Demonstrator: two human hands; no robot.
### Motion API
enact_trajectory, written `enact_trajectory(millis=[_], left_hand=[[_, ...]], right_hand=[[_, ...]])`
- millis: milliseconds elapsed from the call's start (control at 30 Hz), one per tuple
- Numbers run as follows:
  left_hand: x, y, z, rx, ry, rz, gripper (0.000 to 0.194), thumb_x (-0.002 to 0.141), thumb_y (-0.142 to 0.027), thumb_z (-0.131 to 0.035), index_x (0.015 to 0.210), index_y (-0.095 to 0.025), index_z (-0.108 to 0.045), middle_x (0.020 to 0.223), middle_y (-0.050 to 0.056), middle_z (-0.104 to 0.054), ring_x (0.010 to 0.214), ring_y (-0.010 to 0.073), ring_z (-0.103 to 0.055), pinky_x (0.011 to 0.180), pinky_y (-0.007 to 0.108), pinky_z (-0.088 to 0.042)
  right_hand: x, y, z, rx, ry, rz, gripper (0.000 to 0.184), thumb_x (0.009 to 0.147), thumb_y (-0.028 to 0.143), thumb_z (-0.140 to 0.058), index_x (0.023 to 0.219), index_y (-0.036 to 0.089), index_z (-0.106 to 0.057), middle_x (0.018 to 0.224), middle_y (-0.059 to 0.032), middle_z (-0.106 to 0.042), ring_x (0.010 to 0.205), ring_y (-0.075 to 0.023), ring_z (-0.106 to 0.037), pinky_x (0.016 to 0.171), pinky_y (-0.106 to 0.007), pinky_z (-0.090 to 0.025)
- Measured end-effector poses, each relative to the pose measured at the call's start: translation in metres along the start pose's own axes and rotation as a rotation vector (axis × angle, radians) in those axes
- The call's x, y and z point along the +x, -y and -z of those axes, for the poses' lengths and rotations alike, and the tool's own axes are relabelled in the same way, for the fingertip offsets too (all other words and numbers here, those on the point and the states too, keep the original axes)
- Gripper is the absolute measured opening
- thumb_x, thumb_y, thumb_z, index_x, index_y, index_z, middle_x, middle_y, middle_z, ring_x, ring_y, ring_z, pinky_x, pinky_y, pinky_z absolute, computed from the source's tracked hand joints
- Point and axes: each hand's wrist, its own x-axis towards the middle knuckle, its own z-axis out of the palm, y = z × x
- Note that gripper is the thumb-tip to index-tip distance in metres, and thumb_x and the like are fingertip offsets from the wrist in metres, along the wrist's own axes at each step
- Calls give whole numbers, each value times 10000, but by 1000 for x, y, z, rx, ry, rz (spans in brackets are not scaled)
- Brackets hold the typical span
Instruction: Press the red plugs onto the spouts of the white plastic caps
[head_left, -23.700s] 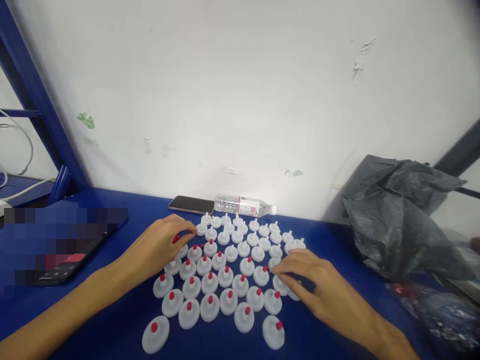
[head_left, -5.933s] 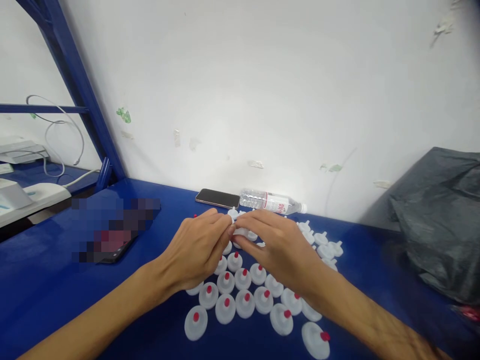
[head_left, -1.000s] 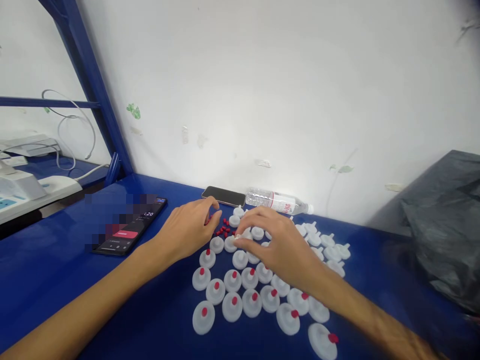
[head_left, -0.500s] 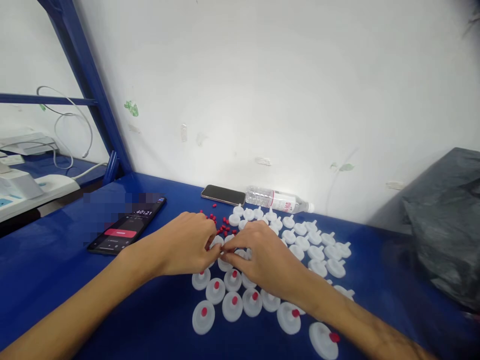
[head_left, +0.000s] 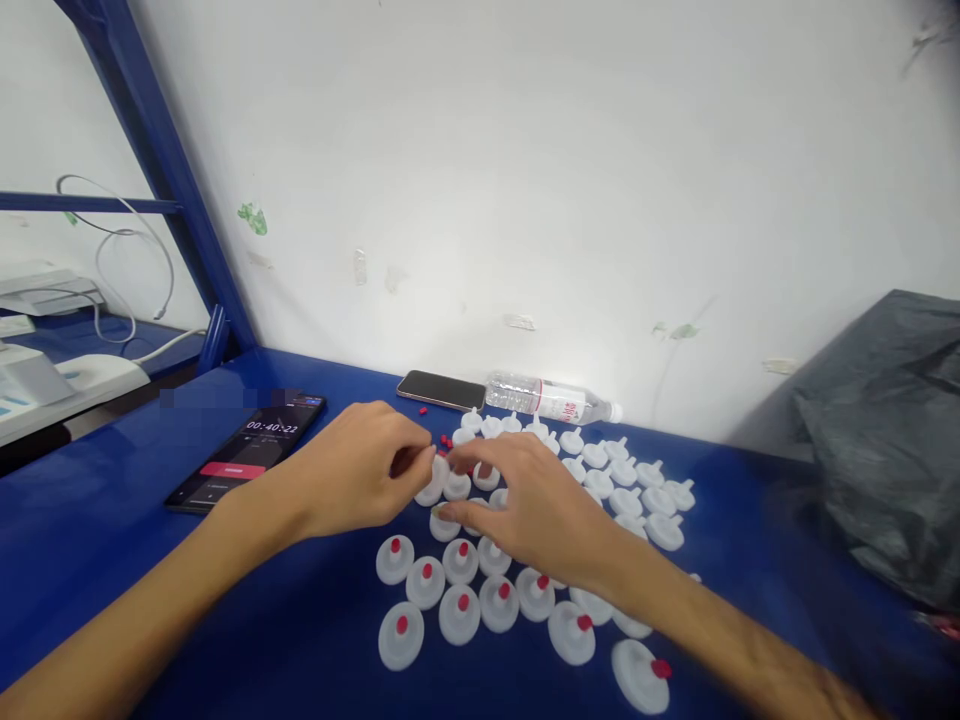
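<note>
White plastic discs (head_left: 664, 531), each with a short stem, lie in rows on the blue tabletop (head_left: 247, 620). Nearer me, several capped discs (head_left: 459, 622) carry small red caps on their upright stems. My left hand (head_left: 352, 465) is closed, thumb and fingertips pinched just above the discs at the left end of a row; whatever is between them is hidden. Facing it, my right hand (head_left: 540, 505) has its thumb and index finger apart over the uncapped discs, with nothing visible between them. Loose red caps (head_left: 446, 441) lie behind the fingertips, partly covered by my hands.
A phone with a running timer (head_left: 247, 440) lies at the left. Against the wall are a dark phone (head_left: 441, 390) and a clear bottle (head_left: 555, 398) on its side. A dark plastic bag (head_left: 885, 450) stands at the right. A white power strip (head_left: 90, 385) is far left.
My hands, whose fingertips met over a disc, have drawn apart. My right thumb and index finger have spread. The view has shifted slightly.
</note>
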Motion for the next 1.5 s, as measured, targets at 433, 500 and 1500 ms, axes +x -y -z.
enact_trajectory(millis=[433,500,1500], left_hand=[[5,-15,-17,-258,-143,-15,430,1052,-382,-350,676,-200,-451,608,-34,-456,571,122,-381,569,299,-283],[9,-14,-22,-441,-139,38,458,1055,-421,-333,677,-199,-465,614,-34,-444,575,121,-377,558,283,-305],[0,-12,-6,-112,-220,-113,295,947,-248,-457,655,-214,-459,633,-9,-494,612,153,-441,590,304,-331]], right_hand=[[5,1,9,-30,-97,64,233,924,357,-692,1132,255,-707,1034,-20,-816,878,-209,-735,942,-423,-482],[6,-2,9,-120,-155,148,217,968,308,-621,1160,232,-685,1043,-33,-817,860,-205,-741,1004,-449,-444],[1,-2,27,-11,-145,35,390,903,445,-702,1245,266,-647,1131,-24,-773,971,-209,-708,965,-427,-529]])
